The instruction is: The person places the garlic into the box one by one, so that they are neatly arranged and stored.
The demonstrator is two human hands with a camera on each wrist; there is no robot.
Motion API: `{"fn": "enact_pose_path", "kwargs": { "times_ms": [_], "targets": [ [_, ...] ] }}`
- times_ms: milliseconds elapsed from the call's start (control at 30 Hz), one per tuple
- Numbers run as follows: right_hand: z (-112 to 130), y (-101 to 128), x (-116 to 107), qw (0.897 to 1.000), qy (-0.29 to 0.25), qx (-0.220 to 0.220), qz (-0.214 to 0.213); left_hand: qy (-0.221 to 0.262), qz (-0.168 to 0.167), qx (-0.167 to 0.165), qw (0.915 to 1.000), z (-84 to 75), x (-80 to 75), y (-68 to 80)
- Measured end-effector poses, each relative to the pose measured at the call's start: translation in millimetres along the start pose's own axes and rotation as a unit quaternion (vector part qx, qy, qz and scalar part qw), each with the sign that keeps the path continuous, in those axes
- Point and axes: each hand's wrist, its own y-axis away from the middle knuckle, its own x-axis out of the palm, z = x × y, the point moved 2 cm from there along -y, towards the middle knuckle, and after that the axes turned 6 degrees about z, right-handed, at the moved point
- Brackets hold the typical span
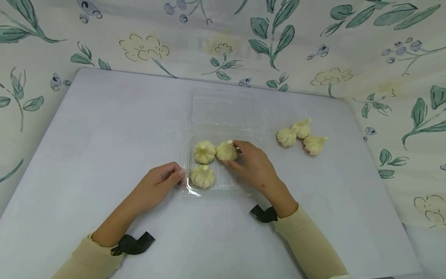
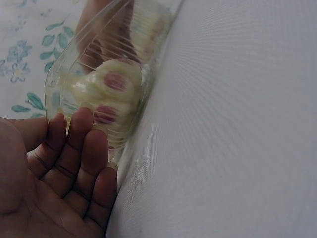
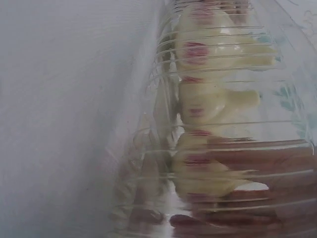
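Floral-printed cloth drapes behind a pale grey tabletop (image 1: pixel 104 128), where an open clear plastic clamshell tray (image 1: pixel 223 185) lies. Two cream pleated dumplings sit inside; the right hand (image 1: pixel 252 164) pinches a third cream pleated dumpling (image 1: pixel 226 151) at the tray's back row. The left hand (image 1: pixel 161 181) rests its loosely curled fingertips (image 2: pixel 81 130) against the tray's left wall. Three more dumplings (image 1: pixel 301 136) lie clustered to the right. The light tray could skid if that bracing touch slips — and a hard pinch might well dent the soft dumpling.
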Motion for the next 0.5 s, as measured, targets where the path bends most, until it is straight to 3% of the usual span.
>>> {"fn": "enact_pose_path", "kwargs": {
  "times_ms": [500],
  "targets": [
    [-4, 16, -30, 1.0, 0.0, -0.005, -0.026, -0.001, -0.003, -0.003, 1.0, 4.8, 1.9, -0.5]
  ]
}}
